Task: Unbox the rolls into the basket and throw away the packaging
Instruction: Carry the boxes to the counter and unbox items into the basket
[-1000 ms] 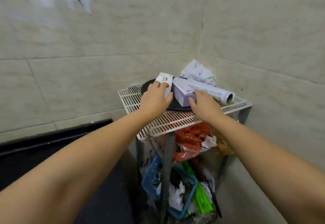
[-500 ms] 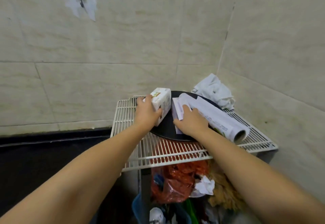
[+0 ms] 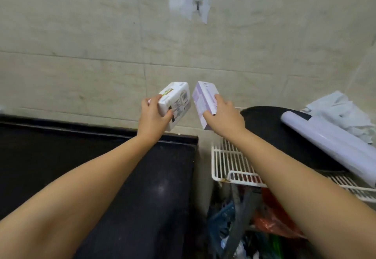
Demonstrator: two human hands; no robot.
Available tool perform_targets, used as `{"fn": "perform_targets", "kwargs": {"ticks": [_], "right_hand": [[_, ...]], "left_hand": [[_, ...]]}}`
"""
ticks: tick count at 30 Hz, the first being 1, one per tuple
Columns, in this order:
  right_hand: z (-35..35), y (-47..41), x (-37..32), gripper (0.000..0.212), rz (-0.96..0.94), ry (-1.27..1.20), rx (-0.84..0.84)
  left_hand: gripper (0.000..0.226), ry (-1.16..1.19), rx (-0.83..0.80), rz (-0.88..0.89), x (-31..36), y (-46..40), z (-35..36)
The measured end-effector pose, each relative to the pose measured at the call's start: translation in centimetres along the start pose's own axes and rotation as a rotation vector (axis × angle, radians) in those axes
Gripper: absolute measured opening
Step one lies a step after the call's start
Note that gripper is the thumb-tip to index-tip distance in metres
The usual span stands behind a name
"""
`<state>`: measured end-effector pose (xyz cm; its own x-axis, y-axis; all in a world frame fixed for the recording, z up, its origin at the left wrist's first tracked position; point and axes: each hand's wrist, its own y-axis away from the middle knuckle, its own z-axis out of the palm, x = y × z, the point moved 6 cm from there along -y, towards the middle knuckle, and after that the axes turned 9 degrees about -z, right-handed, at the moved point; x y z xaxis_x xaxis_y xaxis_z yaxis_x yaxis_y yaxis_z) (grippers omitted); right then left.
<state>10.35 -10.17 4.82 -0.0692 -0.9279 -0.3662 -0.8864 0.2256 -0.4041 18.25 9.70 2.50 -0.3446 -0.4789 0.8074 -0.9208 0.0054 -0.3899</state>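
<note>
My left hand (image 3: 152, 118) grips a white box (image 3: 176, 104) with a green picture and a barcode, held in the air above the back edge of the black counter (image 3: 101, 169). Just to its right, my right hand (image 3: 224, 116) grips a pale purple box (image 3: 204, 102), lifted above the left end of the white wire shelf (image 3: 227, 165). The two boxes are close together and apart from each other. A long pale purple roll (image 3: 329, 146) lies on the shelf at the right, across a black round pan (image 3: 270, 136).
Crumpled white plastic (image 3: 341, 110) sits at the shelf's far right against the tiled wall. Under the shelf are a blue basket (image 3: 221, 226), a red bag (image 3: 272, 220) and other clutter. A hook (image 3: 197, 6) is taped high on the wall.
Both hands have lifted their boxes off the wire shelf and carried them left, toward the black counter. My view has swung left too, so the shelf now sits at the right.
</note>
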Motion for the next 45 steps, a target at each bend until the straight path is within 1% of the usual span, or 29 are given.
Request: {"fn": "perform_targets", "kwargs": {"ticks": [4,7,10,13,15,17,18,20,22,23,26,29,31,33,35,38,39,41,43,45], "right_hand": [[8.3,1.2,-8.5,0.059,-0.091,-0.082,-0.151],[15.6,4.6,-11.8,0.056,-0.152,-0.051,-0.301],[22.5,9.3,-11.8,0.057,-0.134,0.028,-0.474],[27.4,14.0,-10.2,0.059,-0.089,0.092,-0.583],[29.1,16.5,-9.0,0.067,-0.068,0.136,-0.615],[29.9,17.8,-8.1,0.072,-0.067,0.144,-0.604],[30.1,18.0,-7.9,0.073,-0.073,0.138,-0.597],[30.0,17.4,-7.9,0.072,-0.090,0.129,-0.598],[29.0,16.0,-8.0,0.071,-0.101,0.116,-0.591],[28.0,15.0,-8.1,0.070,-0.105,0.100,-0.576],[23.0,10.8,-8.4,0.062,-0.152,0.052,-0.450],[15.1,6.5,-8.4,0.049,-0.260,-0.016,-0.210],[9.0,4.5,-7.4,0.042,-0.322,-0.020,-0.043],[3.3,3.2,-4.9,0.040,-0.324,0.025,0.078],[-1.8,2.5,-0.6,0.040,-0.261,0.099,0.137],[-7.3,3.0,8.0,0.043,-0.071,0.272,0.117],[-8.5,3.6,11.0,0.046,0.003,0.360,0.077],[-9.7,5.2,16.5,0.057,0.135,0.514,-0.052],[-9.9,6.9,21.2,0.068,0.215,0.653,-0.198],[-10.2,7.8,24.7,0.077,0.282,0.740,-0.285]], "left_hand": [[0.056,-0.178,0.078,-0.130,-9.0,0.8,-7.2],[0.054,-0.269,0.074,-0.229,-16.2,3.4,-10.3],[0.050,-0.347,0.033,-0.317,-22.5,7.2,-11.3],[0.048,-0.419,-0.030,-0.412,-27.5,11.5,-11.0],[0.055,-0.451,-0.080,-0.469,-29.7,14.3,-10.6],[0.067,-0.493,-0.122,-0.483,-30.8,15.9,-10.2],[0.069,-0.520,-0.126,-0.476,-30.9,16.0,-10.1],[0.066,-0.597,-0.098,-0.457,-30.4,15.5,-10.3],[0.061,-0.668,-0.062,-0.412,-29.3,14.3,-10.3],[0.060,-0.665,-0.048,-0.380,-28.3,13.5,-10.2],[0.055,-0.535,-0.031,-0.253,-23.6,10.1,-8.5],[0.051,-0.404,-0.046,-0.078,-15.9,6.3,-4.3],[0.049,-0.323,-0.087,0.050,-9.8,4.7,-0.6],[0.048,-0.246,-0.146,0.182,-3.6,4.2,3.6],[0.046,-0.167,-0.233,0.287,2.3,4.6,7.9],[0.039,-0.125,-0.383,0.450,10.1,6.8,14.5],[0.037,-0.153,-0.433,0.503,12.2,7.8,16.7],[0.034,-0.288,-0.546,0.584,15.3,10.1,21.0],[0.033,-0.445,-0.676,0.603,16.8,12.1,24.8],[0.037,-0.544,-0.789,0.565,17.2,13.6,27.8]]}}
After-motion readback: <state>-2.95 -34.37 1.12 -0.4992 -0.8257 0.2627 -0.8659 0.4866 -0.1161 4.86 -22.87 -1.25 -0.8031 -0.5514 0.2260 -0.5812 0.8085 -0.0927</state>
